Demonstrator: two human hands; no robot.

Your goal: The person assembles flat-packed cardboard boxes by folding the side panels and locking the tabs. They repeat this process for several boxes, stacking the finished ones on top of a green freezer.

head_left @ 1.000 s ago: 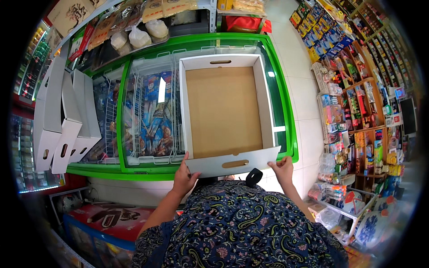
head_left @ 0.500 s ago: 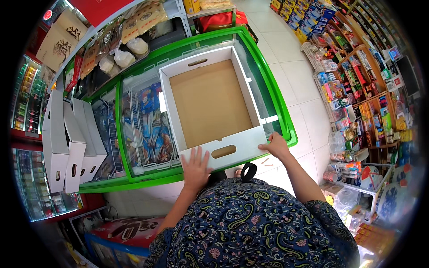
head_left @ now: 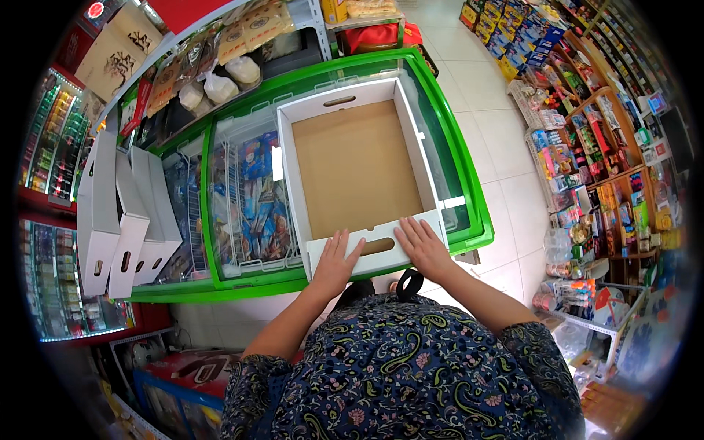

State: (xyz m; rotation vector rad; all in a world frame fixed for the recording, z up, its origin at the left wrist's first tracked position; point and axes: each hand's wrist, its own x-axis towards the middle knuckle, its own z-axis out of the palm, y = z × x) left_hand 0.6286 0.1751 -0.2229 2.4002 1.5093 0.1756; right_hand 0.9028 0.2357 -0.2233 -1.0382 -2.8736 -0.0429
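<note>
A white cardboard tray box (head_left: pixel 287 161) with a brown inside and oval handle holes lies open on the glass top of a green-framed chest freezer (head_left: pixel 480 220). My left hand (head_left: pixel 335 265) rests with its fingers spread on the near wall of the box, left of the handle hole. On the same wall, right of that hole, my right hand (head_left: pixel 425 249) lies flat with fingers stretched out. Neither hand grips anything. Through the glass, blue packages (head_left: pixel 257 205) show in wire baskets to the left of the box.
Several folded white boxes (head_left: pixel 99 227) stand at the freezer's left end. Behind it, a shelf holds bagged goods (head_left: pixel 220 86). Stocked wooden shelves (head_left: pixel 616 125) line the right side beyond the tiled floor (head_left: pixel 491 147). Another freezer (head_left: pixel 176 396) sits at lower left.
My right hand has moved left from the box's right corner onto its near wall, and its fingers have stretched out. My left hand stays on the near wall. The whole view has shifted slightly.
</note>
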